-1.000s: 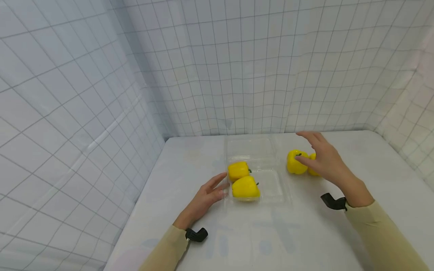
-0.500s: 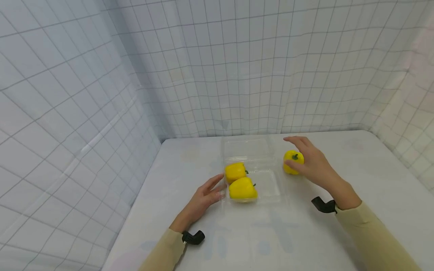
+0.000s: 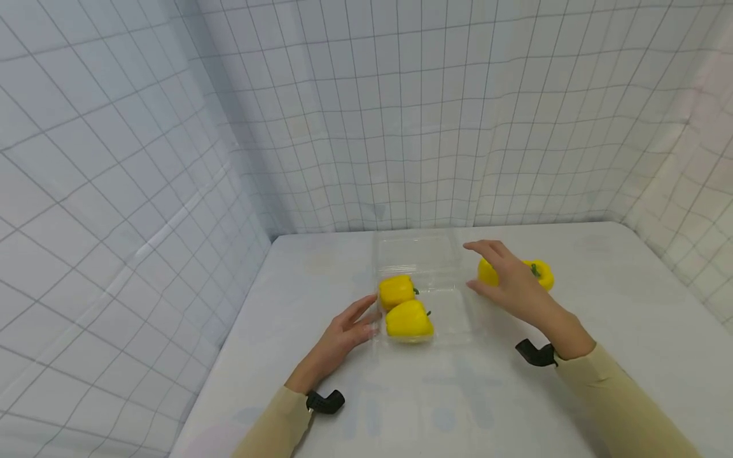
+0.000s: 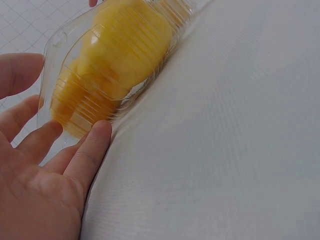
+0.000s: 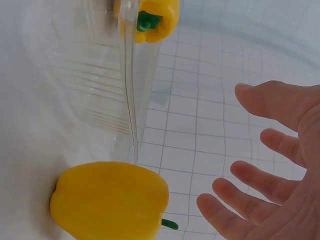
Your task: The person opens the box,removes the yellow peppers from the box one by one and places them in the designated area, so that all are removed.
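A clear plastic clamshell box (image 3: 456, 315) lies with its lid (image 3: 417, 249) folded back. Two yellow bell peppers sit in its left part, one bell pepper (image 3: 397, 291) behind the other (image 3: 409, 319). My left hand (image 3: 343, 334) rests relaxed fingertips against the box's left side; in the left wrist view its fingers (image 4: 92, 150) meet the ribbed wall. To the right of the box, my right hand (image 3: 511, 280) hovers with fingers spread and nothing held. It partly covers one loose bell pepper (image 3: 487, 272); a second loose pepper (image 3: 543, 275) shows behind its back.
The white table (image 3: 435, 407) carries everything. White grid-patterned cloth (image 3: 401, 127) hangs behind it and along both sides. A black camera mount (image 3: 325, 402) sits on the left wrist, another mount (image 3: 536, 353) on the right.
My right hand has moved left across the loose peppers toward the box, fingers still spread. The left hand stays at the box's side, and the peppers in the box keep their places.
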Demonstrator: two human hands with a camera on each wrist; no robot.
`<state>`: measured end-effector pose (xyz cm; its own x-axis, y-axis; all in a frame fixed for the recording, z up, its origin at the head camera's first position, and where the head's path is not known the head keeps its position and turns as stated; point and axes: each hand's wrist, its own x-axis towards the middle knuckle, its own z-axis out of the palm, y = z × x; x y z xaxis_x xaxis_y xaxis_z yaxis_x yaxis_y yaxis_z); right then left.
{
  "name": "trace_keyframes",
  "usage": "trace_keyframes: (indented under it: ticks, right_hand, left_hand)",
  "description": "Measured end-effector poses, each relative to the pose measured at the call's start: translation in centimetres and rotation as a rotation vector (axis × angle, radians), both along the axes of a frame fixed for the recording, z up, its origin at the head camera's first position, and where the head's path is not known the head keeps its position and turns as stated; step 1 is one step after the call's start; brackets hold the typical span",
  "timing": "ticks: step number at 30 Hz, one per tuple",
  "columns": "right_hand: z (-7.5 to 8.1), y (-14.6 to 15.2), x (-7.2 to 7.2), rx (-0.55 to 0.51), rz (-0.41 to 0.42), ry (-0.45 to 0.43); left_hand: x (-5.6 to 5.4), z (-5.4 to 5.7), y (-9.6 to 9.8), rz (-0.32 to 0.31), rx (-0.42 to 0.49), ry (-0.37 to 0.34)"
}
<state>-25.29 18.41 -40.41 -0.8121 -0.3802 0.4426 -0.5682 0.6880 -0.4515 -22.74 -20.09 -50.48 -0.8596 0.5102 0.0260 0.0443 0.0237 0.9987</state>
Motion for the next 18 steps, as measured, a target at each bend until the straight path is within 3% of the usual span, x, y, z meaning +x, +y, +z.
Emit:
trace_keyframes:
  ticks: [4,11,18]
  right_hand:
    - [-0.3,-0.6,0.1,0.012,0.003,-0.017]
    - [-0.9,-1.7,0.4,0.048,0.015,-0.073]
    - [-1.6,-2.9,0.7,0.081,0.058,-0.095]
  left_hand:
    - [0.0,0.1,-0.1,-0.001,-0.032,0.005]
    - [-0.3,0.0,-0.2,-0.025,-0.010,0.023]
    - [0.1,0.1,-0.2,-0.002,-0.023,0.022]
